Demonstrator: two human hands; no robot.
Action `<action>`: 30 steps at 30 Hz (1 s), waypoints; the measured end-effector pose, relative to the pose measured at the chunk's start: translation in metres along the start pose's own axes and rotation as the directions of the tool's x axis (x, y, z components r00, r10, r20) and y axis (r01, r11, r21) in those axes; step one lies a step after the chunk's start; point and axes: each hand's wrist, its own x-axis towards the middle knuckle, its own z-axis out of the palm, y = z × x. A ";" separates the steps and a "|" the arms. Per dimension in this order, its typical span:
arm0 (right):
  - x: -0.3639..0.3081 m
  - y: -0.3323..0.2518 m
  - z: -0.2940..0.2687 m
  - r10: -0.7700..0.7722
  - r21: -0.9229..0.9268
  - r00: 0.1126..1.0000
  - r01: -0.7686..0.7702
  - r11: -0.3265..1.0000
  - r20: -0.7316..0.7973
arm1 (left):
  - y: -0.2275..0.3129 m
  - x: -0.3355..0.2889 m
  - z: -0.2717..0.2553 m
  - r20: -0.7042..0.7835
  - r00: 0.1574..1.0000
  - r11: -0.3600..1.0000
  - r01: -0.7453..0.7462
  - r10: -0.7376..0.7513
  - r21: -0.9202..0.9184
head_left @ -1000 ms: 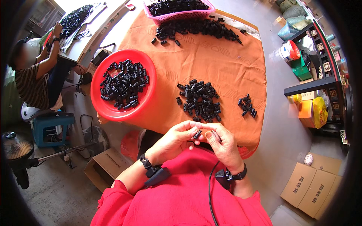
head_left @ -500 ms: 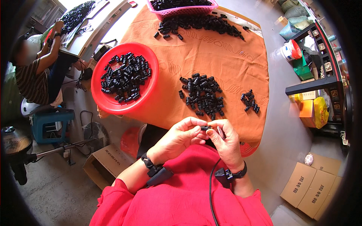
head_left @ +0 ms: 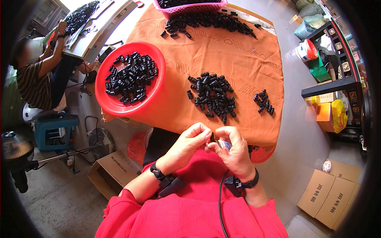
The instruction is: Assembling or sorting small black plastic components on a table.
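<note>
In front of my red top, both hands are raised at the table's near edge with fingertips nearly meeting. My left hand [head_left: 183,147] is closed in a pinch at a small black plastic part [head_left: 212,137], mostly hidden by fingers. My right hand [head_left: 235,154] is curled around a small shiny bluish-silver object [head_left: 225,145], its kind unclear, with thumb and forefinger close to the black part. Just beyond lies a loose pile of small black parts [head_left: 214,95]. A smaller cluster of black parts [head_left: 264,102] lies to its right.
A red basin [head_left: 158,85] of black parts stands on the orange cloth [head_left: 178,115] at left. Behind is a pink basket [head_left: 190,8] above more parts. Another person [head_left: 37,79] sits far left. Cardboard boxes [head_left: 113,172] and a shelf [head_left: 329,89] flank the table.
The black part, lying level between both hands' fingertips before, now stands more upright and is more covered. The right hand has turned, showing the bluish-silver object. The view has shifted slightly.
</note>
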 end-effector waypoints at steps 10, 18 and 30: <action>-0.005 0.000 0.003 -0.088 0.054 0.995 0.085 0.995 0.051 | -0.010 -0.008 0.002 0.071 0.994 0.990 0.087 -0.080 -0.107; -0.006 -0.005 0.003 -0.172 -0.101 0.984 0.175 0.979 0.040 | -0.015 -0.009 0.003 0.113 0.991 0.984 0.085 -0.068 -0.157; -0.007 -0.025 -0.018 0.073 -0.089 0.980 -0.057 0.994 0.183 | -0.012 -0.011 0.008 0.117 0.993 0.976 0.041 -0.016 -0.214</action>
